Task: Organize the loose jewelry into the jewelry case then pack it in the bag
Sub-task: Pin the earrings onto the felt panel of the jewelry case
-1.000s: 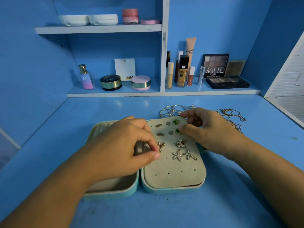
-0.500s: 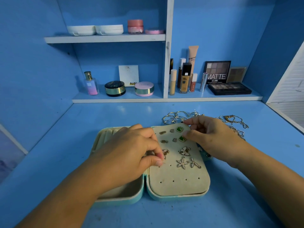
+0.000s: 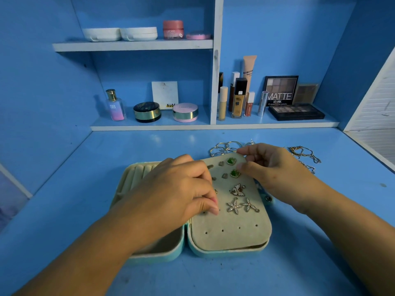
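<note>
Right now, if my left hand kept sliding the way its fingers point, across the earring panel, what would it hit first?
Probably the starfish earring: the left hand has its fingers pinched on the earring panel, pointing right, with bare felt between. Depth is unclear, so it might pass above.

hands pinning earrings into an open jewelry case

a teal jewelry case (image 3: 213, 252) lies open on a blue desk (image 3: 85, 167). its right half holds a beige perforated earring panel (image 3: 233, 229) with two green stud earrings (image 3: 233, 167), a butterfly earring (image 3: 238, 189) and two starfish-shaped earrings (image 3: 242, 206) pinned in it. the left hand (image 3: 171, 197) rests over the case's middle, thumb and fingertips pinched together against the panel's left edge; what they pinch is hidden. the right hand (image 3: 275, 169) grips the panel's far right corner. loose gold chains (image 3: 303, 152) and looped hoops (image 3: 224, 147) lie just behind the case. shelves behind hold cosmetics, including a matte eyeshadow palette (image 3: 286, 99).
</note>
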`<state>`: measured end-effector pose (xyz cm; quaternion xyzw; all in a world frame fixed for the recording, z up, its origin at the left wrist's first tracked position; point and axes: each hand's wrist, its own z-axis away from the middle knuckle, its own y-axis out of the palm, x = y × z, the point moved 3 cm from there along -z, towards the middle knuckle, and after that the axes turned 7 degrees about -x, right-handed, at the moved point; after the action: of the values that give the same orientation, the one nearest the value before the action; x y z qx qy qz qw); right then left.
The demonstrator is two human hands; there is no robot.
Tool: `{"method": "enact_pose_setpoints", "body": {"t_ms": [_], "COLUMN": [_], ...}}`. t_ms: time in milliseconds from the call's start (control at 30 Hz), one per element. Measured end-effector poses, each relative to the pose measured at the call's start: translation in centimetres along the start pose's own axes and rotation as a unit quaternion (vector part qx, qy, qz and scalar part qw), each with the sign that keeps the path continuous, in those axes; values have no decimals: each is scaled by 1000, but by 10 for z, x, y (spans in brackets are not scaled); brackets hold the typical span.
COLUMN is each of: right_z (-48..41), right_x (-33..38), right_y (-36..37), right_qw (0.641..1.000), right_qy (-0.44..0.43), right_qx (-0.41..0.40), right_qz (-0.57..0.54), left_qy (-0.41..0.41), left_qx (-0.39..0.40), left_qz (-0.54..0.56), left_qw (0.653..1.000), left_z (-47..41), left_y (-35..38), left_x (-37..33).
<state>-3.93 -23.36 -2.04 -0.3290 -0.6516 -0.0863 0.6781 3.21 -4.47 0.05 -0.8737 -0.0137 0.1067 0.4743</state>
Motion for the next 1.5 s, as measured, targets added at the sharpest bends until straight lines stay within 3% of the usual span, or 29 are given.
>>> {"method": "enact_pose_setpoints", "body": {"t_ms": [133, 433, 767, 967, 1200, 1500], "right_z": [1, 3, -2, -3, -3, 6], "right_x": [2, 8, 10, 7, 7, 11], "right_y": [0, 1, -8, -9, -7, 5], "right_qw": [999, 995, 978, 978, 974, 916], "right_qy": [2, 6, 19, 9, 7, 34], "right_qx": [-7, 16, 60, 60, 74, 186], "right_qz": [-41, -94, -200, -200, -215, -355], "left_qy": [-22, -155, -111, -106, -98, -100], "left_qx": [18, 22, 41, 68, 51, 101], "left_qz": [43, 119, 82, 146, 122, 94], "left_qw": [999, 981, 990, 981, 986, 985], "left_z": [-1, 0, 1, 2, 0, 1], "left_y": [6, -6, 2, 4, 8, -7], "left_x": [1, 14, 13, 15, 13, 5]}}
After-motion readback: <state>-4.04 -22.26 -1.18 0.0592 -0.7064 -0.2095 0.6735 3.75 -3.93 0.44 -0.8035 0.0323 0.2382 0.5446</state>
